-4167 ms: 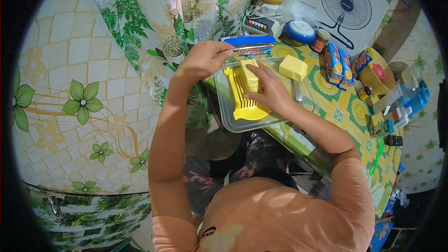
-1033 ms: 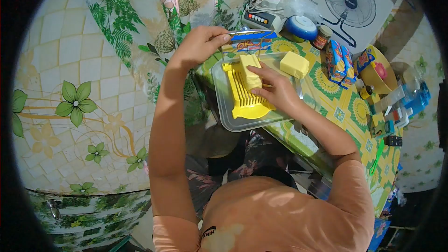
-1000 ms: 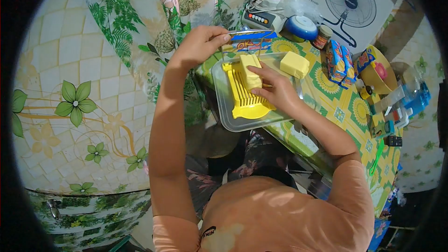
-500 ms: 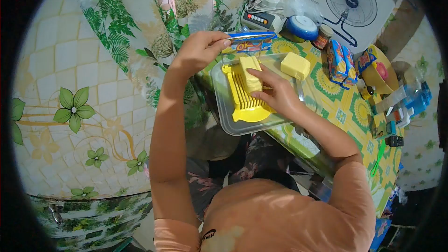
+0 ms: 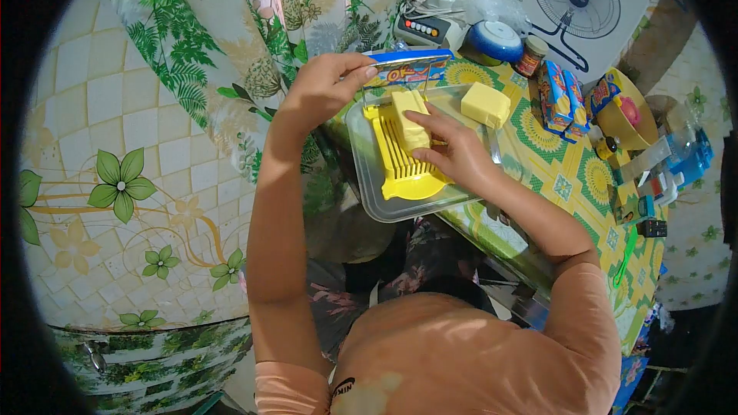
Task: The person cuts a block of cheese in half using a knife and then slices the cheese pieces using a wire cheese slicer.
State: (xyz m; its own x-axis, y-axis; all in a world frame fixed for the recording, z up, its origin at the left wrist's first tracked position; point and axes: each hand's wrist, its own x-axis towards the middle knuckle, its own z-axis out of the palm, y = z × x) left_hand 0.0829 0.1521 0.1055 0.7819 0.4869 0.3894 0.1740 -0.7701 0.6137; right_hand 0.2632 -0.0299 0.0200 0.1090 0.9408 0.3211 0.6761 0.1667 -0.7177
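Note:
A yellow slotted slicer (image 5: 413, 184) lies on a clear plastic lid or tray (image 5: 374, 204) at the table's near left corner. On the slicer's slots rests a pale yellow block (image 5: 409, 124), and my right hand (image 5: 453, 150) holds its right side between thumb and fingers. My left hand (image 5: 327, 88) pinches the end of the slicer's raised metal frame (image 5: 411, 60), which stands up beyond the block. A second yellow block (image 5: 485, 105) sits at the tray's far right, beside my right hand and apart from it.
Behind the tray are a blender (image 5: 427, 27), a blue bowl (image 5: 496, 41), a jar (image 5: 531, 56) and a fan box (image 5: 576, 0). Blue snack packs (image 5: 561, 100), a yellow bowl (image 5: 624, 119) and bottles stand to the right. A curtain (image 5: 231, 38) hangs at the left.
The raised frame has tilted slightly in my left hand. My right hand keeps its hold on the block, which stays on the slicer. The camera view has shifted a little.

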